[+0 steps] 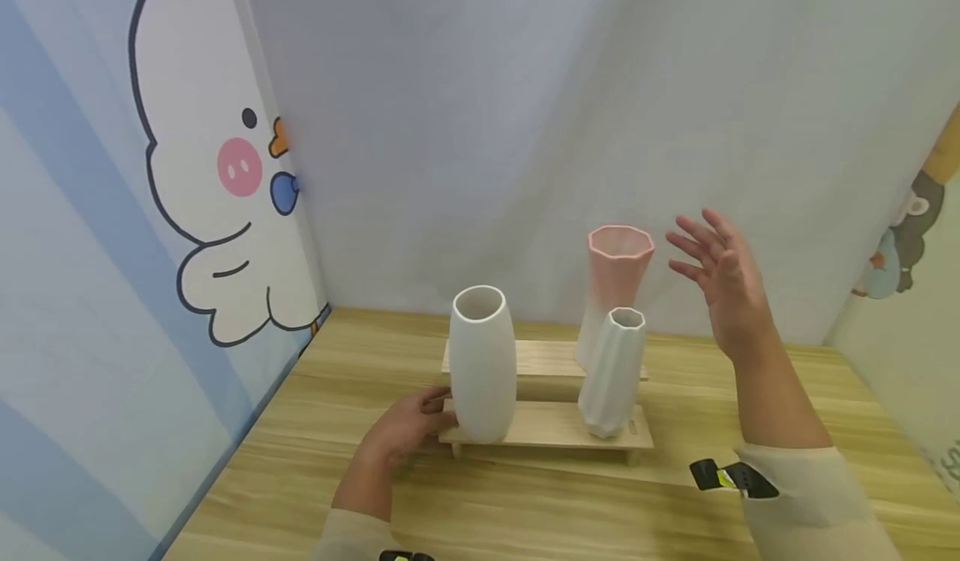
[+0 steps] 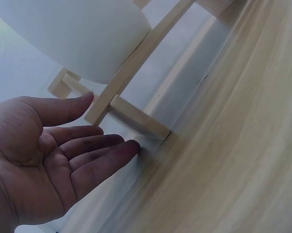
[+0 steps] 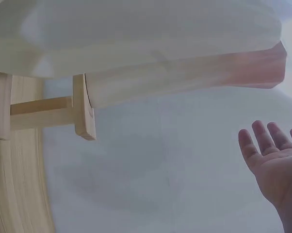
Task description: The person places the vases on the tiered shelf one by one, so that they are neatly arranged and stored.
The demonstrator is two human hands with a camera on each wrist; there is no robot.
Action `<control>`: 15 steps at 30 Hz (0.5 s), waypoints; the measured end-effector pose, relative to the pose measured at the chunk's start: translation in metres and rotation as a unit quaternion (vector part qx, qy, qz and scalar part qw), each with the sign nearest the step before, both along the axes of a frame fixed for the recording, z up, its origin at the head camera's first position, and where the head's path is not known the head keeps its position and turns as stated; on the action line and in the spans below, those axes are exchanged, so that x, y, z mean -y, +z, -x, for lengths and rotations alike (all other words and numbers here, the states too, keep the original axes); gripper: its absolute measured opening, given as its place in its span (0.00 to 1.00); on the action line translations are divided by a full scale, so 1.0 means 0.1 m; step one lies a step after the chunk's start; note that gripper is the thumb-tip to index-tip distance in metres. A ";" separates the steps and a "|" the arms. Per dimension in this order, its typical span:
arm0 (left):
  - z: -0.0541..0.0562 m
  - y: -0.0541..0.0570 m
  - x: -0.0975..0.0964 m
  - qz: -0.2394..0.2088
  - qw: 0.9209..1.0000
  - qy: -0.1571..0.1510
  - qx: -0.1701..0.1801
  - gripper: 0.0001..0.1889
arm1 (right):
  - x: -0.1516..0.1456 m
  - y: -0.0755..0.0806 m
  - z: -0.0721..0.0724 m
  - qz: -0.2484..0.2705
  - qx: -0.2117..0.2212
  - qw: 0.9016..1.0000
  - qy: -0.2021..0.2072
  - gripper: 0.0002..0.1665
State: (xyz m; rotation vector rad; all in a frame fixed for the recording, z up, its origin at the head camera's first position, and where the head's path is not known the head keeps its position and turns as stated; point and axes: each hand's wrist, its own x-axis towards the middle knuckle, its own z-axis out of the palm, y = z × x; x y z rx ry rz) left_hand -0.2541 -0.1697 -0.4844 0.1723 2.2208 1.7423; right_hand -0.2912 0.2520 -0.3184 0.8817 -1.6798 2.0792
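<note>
A two-step wooden stand holds three vases. On its lower step, a smooth white vase stands at the left and a ribbed white vase at the right. Behind them, on the upper step, rises a pink-and-white faceted vase. My left hand is at the left end of the lower step, its thumb by the board's end and its loosely bent fingers below; firm contact cannot be made out. Raised to the right of the pink-and-white vase, my right hand holds nothing, fingers spread.
The stand rests on a wood-grain table. A pale grey curtain hangs behind it. A wall with a cartoon duck borders the left side, and another decorated wall borders the right.
</note>
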 end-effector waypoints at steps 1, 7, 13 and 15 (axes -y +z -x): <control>0.00 0.00 0.02 0.000 1.000 0.012 -0.002 0.38 | -0.02 -0.01 -0.02 0.001 -0.002 1.000 -0.003 0.48; -0.01 0.08 0.19 -0.046 0.996 0.076 -0.017 0.30 | -0.16 -0.09 -0.22 0.014 -0.021 1.000 -0.015 0.47; -0.07 0.25 0.32 -0.073 0.990 0.110 -0.045 0.32 | -0.33 -0.20 -0.41 0.038 -0.073 0.997 0.014 0.45; -0.08 0.32 0.34 -0.069 0.989 0.115 -0.060 0.33 | -0.38 -0.26 -0.46 0.036 -0.100 0.994 0.020 0.43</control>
